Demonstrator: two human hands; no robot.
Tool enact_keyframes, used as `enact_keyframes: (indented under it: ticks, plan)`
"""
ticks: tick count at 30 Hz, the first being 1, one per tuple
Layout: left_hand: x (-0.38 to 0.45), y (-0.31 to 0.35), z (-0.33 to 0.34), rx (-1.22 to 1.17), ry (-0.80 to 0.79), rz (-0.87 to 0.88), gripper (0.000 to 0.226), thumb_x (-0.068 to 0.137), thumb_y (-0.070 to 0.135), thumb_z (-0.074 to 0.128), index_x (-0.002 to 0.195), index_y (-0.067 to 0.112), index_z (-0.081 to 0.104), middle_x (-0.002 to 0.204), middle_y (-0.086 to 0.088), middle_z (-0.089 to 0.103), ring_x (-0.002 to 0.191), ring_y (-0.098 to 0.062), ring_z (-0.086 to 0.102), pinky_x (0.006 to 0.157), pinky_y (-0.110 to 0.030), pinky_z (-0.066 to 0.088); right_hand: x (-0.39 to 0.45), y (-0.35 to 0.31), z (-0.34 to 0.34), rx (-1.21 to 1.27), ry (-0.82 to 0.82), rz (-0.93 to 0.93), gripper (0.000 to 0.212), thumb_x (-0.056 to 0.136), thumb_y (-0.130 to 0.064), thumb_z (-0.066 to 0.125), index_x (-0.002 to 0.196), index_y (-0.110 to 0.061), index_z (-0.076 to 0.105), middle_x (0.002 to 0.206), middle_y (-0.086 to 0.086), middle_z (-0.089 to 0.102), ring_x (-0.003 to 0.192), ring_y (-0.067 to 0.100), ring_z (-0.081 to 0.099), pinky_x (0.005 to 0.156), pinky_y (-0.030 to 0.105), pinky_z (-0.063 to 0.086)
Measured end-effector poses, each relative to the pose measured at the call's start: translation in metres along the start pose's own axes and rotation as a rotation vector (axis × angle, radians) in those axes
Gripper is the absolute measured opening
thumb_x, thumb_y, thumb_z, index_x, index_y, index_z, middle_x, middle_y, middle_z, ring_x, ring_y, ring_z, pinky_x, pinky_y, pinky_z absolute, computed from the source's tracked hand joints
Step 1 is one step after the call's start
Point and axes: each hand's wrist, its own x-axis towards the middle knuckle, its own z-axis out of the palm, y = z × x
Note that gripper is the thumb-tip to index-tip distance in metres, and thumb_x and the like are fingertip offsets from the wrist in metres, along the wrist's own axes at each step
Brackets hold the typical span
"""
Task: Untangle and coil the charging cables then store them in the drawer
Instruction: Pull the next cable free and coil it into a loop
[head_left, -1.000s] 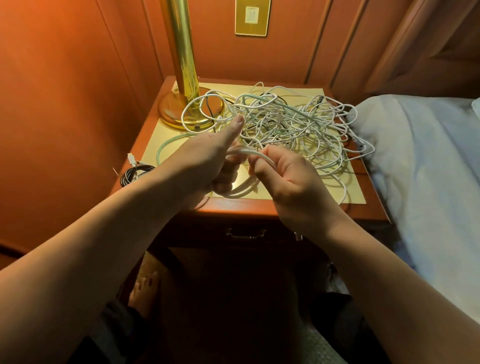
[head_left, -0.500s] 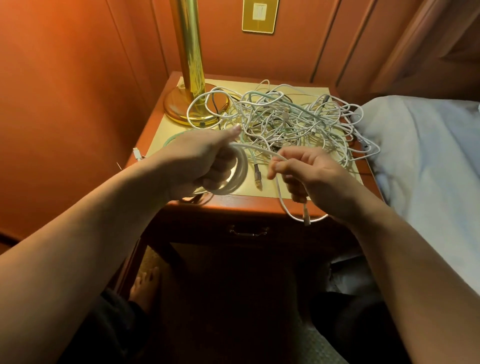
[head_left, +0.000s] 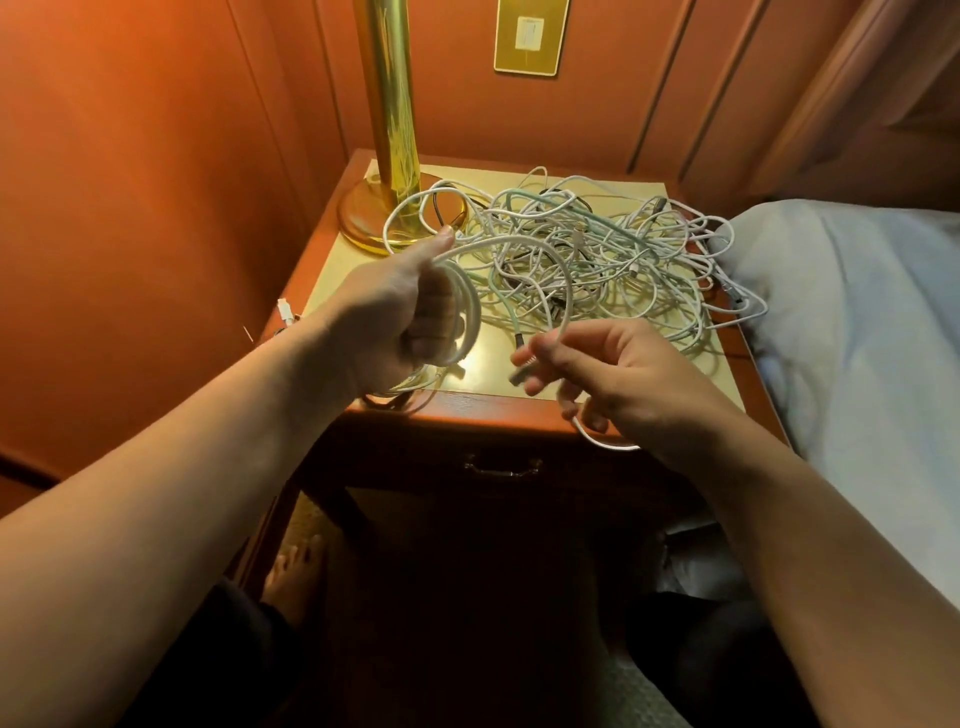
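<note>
Nightstand (head_left: 519, 402): lamp (head_left: 390, 156) beside cable tangle (head_left: 597, 249); left hand (head_left: 395, 317) grips coil (head_left: 465, 312), right hand (head_left: 618, 374) pinches its end.

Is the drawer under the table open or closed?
Closed. The drawer front sits flush under the nightstand top edge, its handle faces out, and no gap or inside shows.

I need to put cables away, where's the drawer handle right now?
The drawer handle sits low at the middle of the head view, on the nightstand front, just below and between the two hands.
</note>
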Motion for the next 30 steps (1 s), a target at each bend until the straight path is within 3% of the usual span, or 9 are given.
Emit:
enact_keyframes:
  ticks: [6,12,15,19,21,23,27,29,30]
  plan:
    - [0.001,-0.009,0.013,-0.028,-0.056,-0.058,0.052,0.105,0.048,0.045,0.064,0.024,0.024,0.050,0.006,0.018,0.042,-0.010,0.014,0.040,-0.022,0.013,0.004,0.001,0.014,0.200,0.101,0.013,0.011,0.103,-0.021,0.061,0.108,-0.011,0.061,0.089,0.010,0.078,0.058,0.015,0.054,0.042,0.020,0.035]
    - [0.009,-0.011,0.007,-0.057,-0.097,-0.073,0.048,0.104,0.050,0.046,0.068,0.027,0.024,0.076,-0.002,0.007,0.059,-0.015,0.006,0.049,-0.027,0.008,0.004,0.005,0.017,0.209,0.204,-0.061,0.010,0.100,-0.021,0.066,0.103,-0.013,0.071,0.084,0.003,0.075,0.061,0.014,0.049,0.045,0.027,0.028]
    - [0.009,-0.011,0.006,-0.079,-0.133,-0.090,0.042,0.104,0.050,0.045,0.085,0.030,0.013,0.075,0.000,0.006,0.058,-0.014,0.005,0.052,-0.028,0.006,0.005,0.005,0.017,0.219,0.240,-0.059,0.012,0.102,-0.022,0.064,0.103,-0.017,0.075,0.089,0.002,0.075,0.063,0.012,0.048,0.045,0.025,0.029]
    - [0.005,-0.010,0.010,-0.027,-0.130,-0.104,0.044,0.105,0.050,0.043,0.074,0.029,0.020,0.070,0.001,0.008,0.055,-0.012,0.007,0.049,-0.026,0.008,0.006,0.005,0.025,0.337,0.157,-0.012,0.017,0.102,-0.024,0.061,0.099,-0.019,0.078,0.090,0.002,0.076,0.064,0.011,0.047,0.046,0.019,0.031]
    - [0.004,-0.011,0.012,-0.032,-0.128,-0.107,0.047,0.105,0.050,0.044,0.068,0.025,0.028,0.059,0.004,0.019,0.045,-0.010,0.018,0.043,-0.020,0.024,0.006,0.006,0.033,0.370,0.114,0.006,0.021,0.102,-0.027,0.061,0.092,-0.019,0.078,0.091,0.001,0.076,0.064,0.011,0.048,0.045,0.019,0.033]
    - [0.004,-0.014,0.012,-0.049,-0.120,-0.109,0.048,0.103,0.051,0.048,0.067,0.023,0.033,0.059,0.003,0.026,0.048,-0.011,0.029,0.055,-0.024,0.043,0.008,0.007,0.041,0.427,0.087,0.051,0.029,0.103,-0.034,0.058,0.088,-0.020,0.079,0.092,0.001,0.072,0.065,0.011,0.048,0.044,0.020,0.033]
    - [0.003,-0.015,0.010,0.012,-0.075,-0.107,0.052,0.101,0.054,0.051,0.066,0.020,0.037,0.054,0.002,0.031,0.044,-0.013,0.030,0.046,-0.026,0.031,0.010,0.007,0.046,0.440,-0.075,0.136,0.049,0.099,-0.061,0.051,0.102,-0.021,0.079,0.082,0.000,0.051,0.063,0.010,0.036,0.048,0.024,0.028]
    - [0.001,-0.015,0.012,0.062,-0.030,-0.087,0.053,0.101,0.054,0.052,0.066,0.017,0.039,0.053,0.001,0.032,0.039,-0.012,0.031,0.040,-0.024,0.029,0.009,0.003,0.042,0.383,-0.158,0.165,0.054,0.094,-0.061,0.051,0.113,-0.017,0.074,0.070,-0.003,0.046,0.057,0.011,0.033,0.050,0.026,0.031]
    - [-0.001,-0.015,0.014,0.089,-0.002,-0.074,0.051,0.101,0.054,0.053,0.069,0.016,0.041,0.052,0.002,0.031,0.037,-0.011,0.031,0.037,-0.022,0.029,0.007,0.001,0.040,0.340,-0.193,0.179,0.050,0.094,-0.059,0.053,0.114,-0.017,0.070,0.069,-0.002,0.053,0.055,0.012,0.038,0.050,0.026,0.036]
